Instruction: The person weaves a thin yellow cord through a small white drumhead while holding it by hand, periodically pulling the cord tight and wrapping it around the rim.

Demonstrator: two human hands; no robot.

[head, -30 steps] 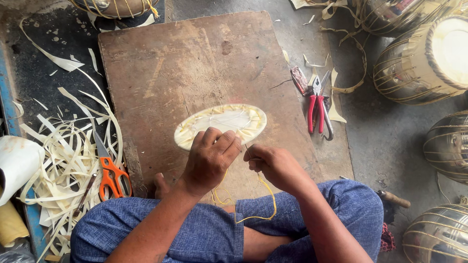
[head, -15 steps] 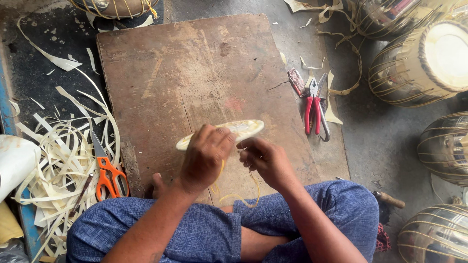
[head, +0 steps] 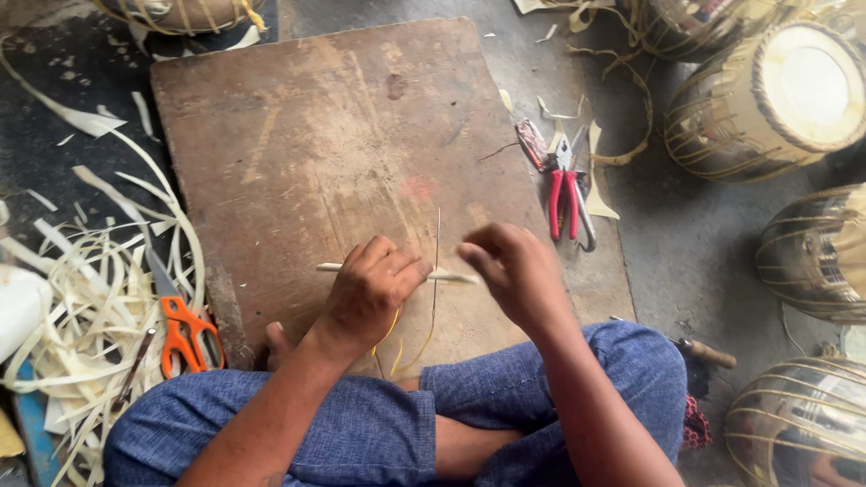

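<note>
We see the disc (head: 397,268) edge-on, lying left-right — left hand (head: 372,290) pinching it, right hand (head: 516,271) fingers curled just beside.

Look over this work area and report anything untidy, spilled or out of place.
Pale cut strips lie in a loose tangle on the floor left of the wooden board, with orange-handled scissors lying among them. More offcuts are scattered by the red-handled pliers right of the board. Nothing looks damaged.

Five drums (head: 767,99), one scissors (head: 185,329), one pliers (head: 568,194)
</note>
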